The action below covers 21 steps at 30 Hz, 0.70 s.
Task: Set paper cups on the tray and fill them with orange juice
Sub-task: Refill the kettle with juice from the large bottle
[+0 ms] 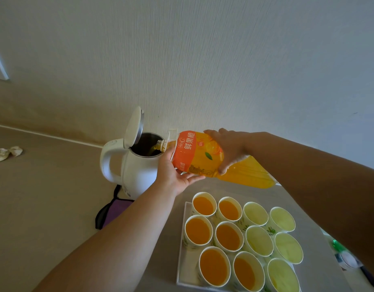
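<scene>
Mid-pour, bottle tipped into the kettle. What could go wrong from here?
1. The mouth of the bottle sits at the rim of the kettle; juice could run down the outside.
2. Juice is going into the kettle while five empty cups wait on the tray; it may run short.
3. The left forearm passes close to the full cups and could knock one.

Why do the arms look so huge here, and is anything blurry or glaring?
Head view: the wide-angle lens stretches both forearms toward the corners; light is soft and even, no harsh glare; the bottle label and kettle look sharp; things at the right edge past the tray are smeared.
</scene>
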Each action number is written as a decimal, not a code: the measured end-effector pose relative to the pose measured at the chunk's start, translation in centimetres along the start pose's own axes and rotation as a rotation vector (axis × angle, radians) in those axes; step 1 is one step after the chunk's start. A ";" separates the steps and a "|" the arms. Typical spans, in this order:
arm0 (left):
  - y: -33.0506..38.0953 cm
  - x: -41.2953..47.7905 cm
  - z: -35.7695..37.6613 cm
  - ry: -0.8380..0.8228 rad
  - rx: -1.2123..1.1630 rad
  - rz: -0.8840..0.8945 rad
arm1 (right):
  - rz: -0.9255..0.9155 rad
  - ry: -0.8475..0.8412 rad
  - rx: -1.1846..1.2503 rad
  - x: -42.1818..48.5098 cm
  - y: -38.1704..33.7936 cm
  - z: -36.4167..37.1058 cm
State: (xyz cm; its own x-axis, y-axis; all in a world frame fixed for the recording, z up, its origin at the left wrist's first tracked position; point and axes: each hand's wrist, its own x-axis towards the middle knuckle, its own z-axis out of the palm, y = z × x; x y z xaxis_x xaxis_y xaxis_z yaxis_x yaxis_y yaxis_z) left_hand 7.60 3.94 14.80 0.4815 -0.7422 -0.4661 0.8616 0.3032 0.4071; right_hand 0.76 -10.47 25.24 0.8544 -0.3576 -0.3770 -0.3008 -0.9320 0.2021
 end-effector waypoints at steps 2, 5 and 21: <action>0.0 0.0 0.0 -0.001 0.000 -0.003 | 0.001 -0.001 -0.005 0.0 0.0 0.0; 0.0 -0.1 0.0 -0.003 0.003 -0.005 | 0.004 -0.002 -0.004 0.0 -0.1 0.0; 0.1 -0.4 0.1 -0.010 0.007 -0.008 | 0.008 -0.007 -0.011 -0.2 -0.3 -0.3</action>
State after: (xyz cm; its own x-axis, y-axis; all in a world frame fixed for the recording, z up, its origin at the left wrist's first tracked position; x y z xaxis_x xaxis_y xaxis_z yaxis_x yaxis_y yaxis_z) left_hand 7.44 4.19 15.14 0.4732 -0.7503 -0.4618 0.8642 0.2934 0.4088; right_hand 0.82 -10.11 25.55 0.8488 -0.3657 -0.3819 -0.3031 -0.9283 0.2152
